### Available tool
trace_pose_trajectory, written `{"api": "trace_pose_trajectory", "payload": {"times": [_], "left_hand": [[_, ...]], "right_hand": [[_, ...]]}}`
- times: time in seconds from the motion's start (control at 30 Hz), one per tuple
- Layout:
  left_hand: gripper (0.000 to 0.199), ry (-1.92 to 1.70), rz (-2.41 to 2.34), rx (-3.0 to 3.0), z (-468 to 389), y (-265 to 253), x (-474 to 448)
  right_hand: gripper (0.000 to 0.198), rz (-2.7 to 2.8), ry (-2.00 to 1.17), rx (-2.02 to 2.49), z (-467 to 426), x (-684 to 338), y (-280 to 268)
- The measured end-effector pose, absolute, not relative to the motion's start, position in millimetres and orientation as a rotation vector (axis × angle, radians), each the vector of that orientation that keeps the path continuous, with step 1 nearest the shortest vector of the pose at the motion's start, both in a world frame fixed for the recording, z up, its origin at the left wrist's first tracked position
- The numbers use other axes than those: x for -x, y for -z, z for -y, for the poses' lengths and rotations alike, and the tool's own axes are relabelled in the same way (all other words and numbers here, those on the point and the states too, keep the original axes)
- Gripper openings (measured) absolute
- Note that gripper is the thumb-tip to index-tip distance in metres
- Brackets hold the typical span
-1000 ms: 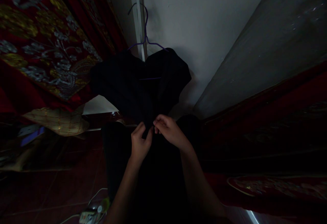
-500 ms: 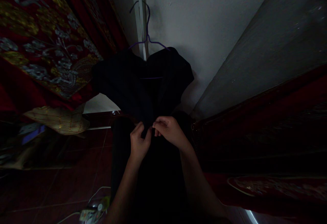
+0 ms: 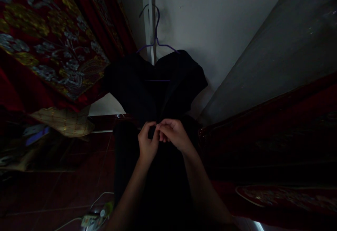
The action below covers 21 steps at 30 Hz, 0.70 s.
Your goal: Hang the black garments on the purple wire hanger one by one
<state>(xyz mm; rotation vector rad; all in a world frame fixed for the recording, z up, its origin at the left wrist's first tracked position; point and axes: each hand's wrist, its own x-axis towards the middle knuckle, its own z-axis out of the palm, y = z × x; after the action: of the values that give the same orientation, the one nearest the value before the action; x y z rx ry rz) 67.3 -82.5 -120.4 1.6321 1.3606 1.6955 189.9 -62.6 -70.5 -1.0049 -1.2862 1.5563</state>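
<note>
A dark short-sleeved shirt (image 3: 131, 87) hangs on a thin purple wire hanger (image 3: 157, 27) against the wall. Its front is open at the top, and the hanger's bar shows across the gap. Just below that opening, my left hand (image 3: 147, 141) pinches the shirt's front edge between thumb and fingers. My right hand (image 3: 172, 132) is closed on the same edge, its fingertips touching those of my left. Whatever small part lies between the fingertips is too dark to make out. The lower shirt merges with the dark cloth beneath my arms.
Red cloth with gold and silver embroidery (image 3: 60, 41) hangs at the left. More red embroidered fabric (image 3: 284, 192) lies at the lower right. A power strip with cords (image 3: 91, 220) rests on the red tiled floor (image 3: 76, 185). A grey slanted panel (image 3: 279, 52) leans at the right.
My left hand has moved slightly right and its fingertips now meet my right hand's. The shirt and hanger appear a little further right as the view shifts.
</note>
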Motion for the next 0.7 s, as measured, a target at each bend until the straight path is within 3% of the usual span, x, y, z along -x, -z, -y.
{"api": "trace_pose_trajectory", "payload": {"times": [0.2, 0.43, 0.57, 0.7], "left_hand": [[0.008, -1.625, -1.318, -1.809, 58, 112, -62], [0.009, -1.436, -1.310, -1.813, 80, 128, -74], [0.010, -1.403, -1.316, -1.830, 82, 132, -71], [0.010, -1.230, -1.293, -2.019, 67, 125, -60]], "right_hand": [[0.022, 1.054, -1.525, 0.976, 13, -186, 59], [0.017, 0.893, -1.408, 0.791, -64, -193, -41], [0.021, 1.016, -1.333, 0.726, -63, -192, -78], [0.026, 1.241, -1.179, 0.732, -40, -184, -71]]}}
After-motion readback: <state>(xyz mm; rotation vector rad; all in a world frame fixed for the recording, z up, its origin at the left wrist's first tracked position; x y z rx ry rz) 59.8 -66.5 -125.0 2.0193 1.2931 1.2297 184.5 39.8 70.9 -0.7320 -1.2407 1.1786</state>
